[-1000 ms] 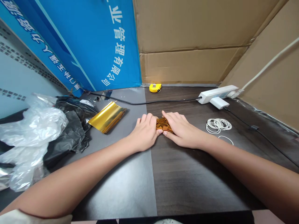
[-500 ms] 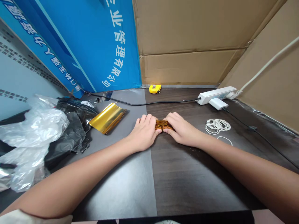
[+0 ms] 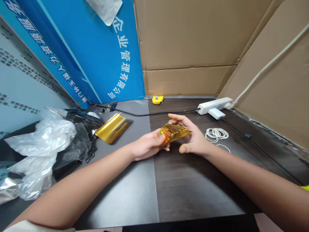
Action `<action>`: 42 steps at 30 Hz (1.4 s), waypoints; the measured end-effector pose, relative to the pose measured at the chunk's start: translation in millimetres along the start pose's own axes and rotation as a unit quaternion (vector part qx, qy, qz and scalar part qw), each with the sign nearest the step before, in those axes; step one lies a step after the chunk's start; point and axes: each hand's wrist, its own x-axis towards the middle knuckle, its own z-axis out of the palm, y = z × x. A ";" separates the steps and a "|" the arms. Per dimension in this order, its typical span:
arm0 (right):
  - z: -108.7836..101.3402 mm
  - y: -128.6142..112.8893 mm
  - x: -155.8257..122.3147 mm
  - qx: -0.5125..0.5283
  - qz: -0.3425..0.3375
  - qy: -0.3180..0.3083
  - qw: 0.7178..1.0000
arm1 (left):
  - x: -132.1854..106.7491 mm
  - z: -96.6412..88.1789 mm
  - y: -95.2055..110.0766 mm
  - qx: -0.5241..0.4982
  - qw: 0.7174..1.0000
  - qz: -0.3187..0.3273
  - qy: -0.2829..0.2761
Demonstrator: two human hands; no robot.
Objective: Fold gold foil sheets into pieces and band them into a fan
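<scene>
A pleated bundle of shiny gold foil (image 3: 177, 133) is held above the dark table, its right end fanned out. My left hand (image 3: 148, 144) pinches its left end, thumb on top and fingers beneath. Around the fanned right end, my right hand (image 3: 190, 135) is spread, thumb and fingers apart; whether it touches the foil I cannot tell. Left of my hands lies a stack of gold foil sheets (image 3: 113, 128), slightly curled.
Crumpled clear plastic (image 3: 45, 132) and black plastic bags (image 3: 79, 141) lie at the left. A yellow tape measure (image 3: 157, 100) sits by the cardboard wall (image 3: 188, 42). A white power strip (image 3: 214, 104) with cables and a coil of white cord (image 3: 216, 134) are at the right.
Both hands have lifted the folded foil off the table and tilted it. My right hand has opened from its grip, and the right end has fanned out. The view has shifted slightly.
</scene>
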 end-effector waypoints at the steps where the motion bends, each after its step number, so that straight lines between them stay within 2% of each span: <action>1: 5.8 -2.6 0.7 0.006 -0.005 0.006 1.000 | -0.7 3.8 -0.5 -0.055 0.998 -0.016 -0.022; 3: 17.1 -9.5 3.5 0.025 -0.018 0.008 0.999 | -1.3 8.9 -3.9 -0.192 0.978 -0.029 -0.074; 6: 30.5 -22.0 11.2 0.077 -0.016 -0.010 0.997 | -0.9 9.8 -10.6 -0.366 0.922 -0.034 -0.124; 10: 41.9 -29.7 24.2 0.107 0.024 -0.008 0.994 | -1.1 4.6 -13.7 -0.428 0.885 -0.042 -0.177; 14: 49.1 -21.8 29.2 0.169 0.068 0.025 0.983 | -2.1 -0.3 -15.3 -0.463 0.864 -0.058 -0.188; 20: 53.0 -6.3 21.5 0.189 0.078 0.077 0.976 | 0.5 -3.6 -21.6 -0.439 0.874 -0.071 -0.194; 25: 56.3 -4.0 17.4 0.207 0.076 0.112 0.969 | 2.7 -3.2 -25.3 -0.426 0.883 -0.074 -0.181; 30: 63.4 -2.3 17.3 0.213 0.069 0.179 0.958 | 3.6 -1.7 -27.0 -0.427 0.886 -0.082 -0.163; 33: 64.6 -0.2 16.7 0.251 0.089 0.182 0.947 | 2.9 -1.5 -26.9 -0.416 0.890 -0.087 -0.165; 36: 63.7 1.3 16.2 0.248 0.112 0.170 0.947 | 2.1 -1.4 -26.8 -0.412 0.893 -0.087 -0.157; 42: 62.5 2.5 15.9 0.252 0.094 0.176 0.947 | 1.9 -0.7 -26.4 -0.416 0.893 -0.088 -0.149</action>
